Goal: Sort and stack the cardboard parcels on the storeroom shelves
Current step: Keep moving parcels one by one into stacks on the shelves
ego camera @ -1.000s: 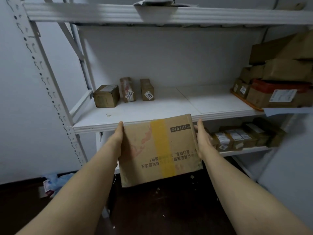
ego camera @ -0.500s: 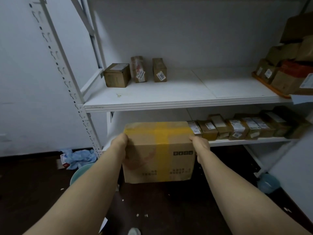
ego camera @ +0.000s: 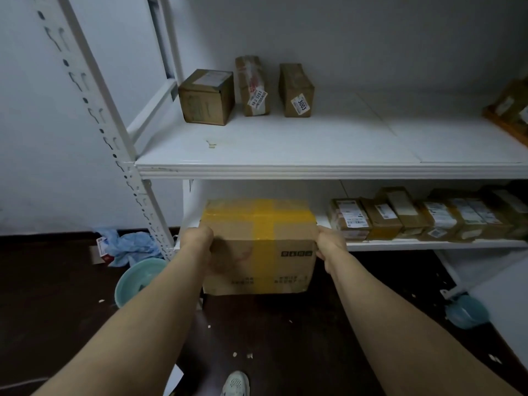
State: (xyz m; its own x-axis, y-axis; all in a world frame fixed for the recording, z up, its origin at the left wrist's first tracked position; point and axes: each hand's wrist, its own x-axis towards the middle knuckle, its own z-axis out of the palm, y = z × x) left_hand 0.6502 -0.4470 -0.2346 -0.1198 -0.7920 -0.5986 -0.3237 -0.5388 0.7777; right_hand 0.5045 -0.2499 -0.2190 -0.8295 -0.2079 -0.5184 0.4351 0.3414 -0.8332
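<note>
Parcel [ego camera: 258, 247], yellow-taped, was held at the lower shelf [ego camera: 428, 244] left end, clasped at both sides by left hand [ego camera: 197, 238] and right hand [ego camera: 330, 244]. Judged stiff, moderately heavy; side edges recommended.

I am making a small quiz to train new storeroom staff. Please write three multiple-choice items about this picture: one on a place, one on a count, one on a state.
1. Where is the large brown cardboard parcel with yellow tape?
A. at the lower white shelf's left end
B. on the upper white shelf
C. on the floor

2. How many small cardboard boxes stand at the upper white shelf's back left?
A. one
B. three
C. five

3. How is the parcel held?
A. by one hand
B. by nobody
C. by both hands

Answers: 1 A, it meets that shelf's edge. 2 B, three stand in a row. 3 C, the left hand and right hand grip its sides.
</note>
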